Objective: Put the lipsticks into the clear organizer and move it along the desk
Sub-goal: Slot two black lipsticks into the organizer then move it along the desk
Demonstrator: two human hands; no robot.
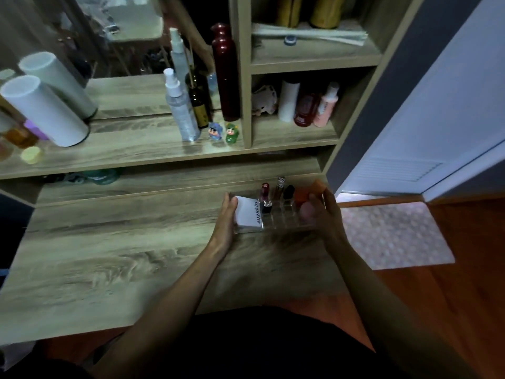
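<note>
Wood-grain desk (114,255) fills most of the view, w/ a shelf unit (246,77) at its 12 o'clock. Clear organizer (276,227) sits flat on the desk toward the 2 o'clock corner, near the right edge: a low see-through tray divided into small square slots, front wall glinting.

Left end of it holds a white box (247,213) w/ blue "4U2skin" lettering. At the box's 3 o'clock, lipsticks stand upright in the slots: a dark red one (265,196), a clear-capped one (280,187), a short black one (288,193). An orange block (308,195) fills the right end; can't tell what it is.

Left hand (225,217) presses against the organizer's left end, fingers straight and together, touching the box side. Right hand (322,212) is curled round the right end, thumb on the front, fingers wrapped behind the orange block. Both hands clamp the organizer between them.

On the shelf: a dark red bottle (225,72), a clear spray bottle (180,105), and two small figurines (222,132).
</note>
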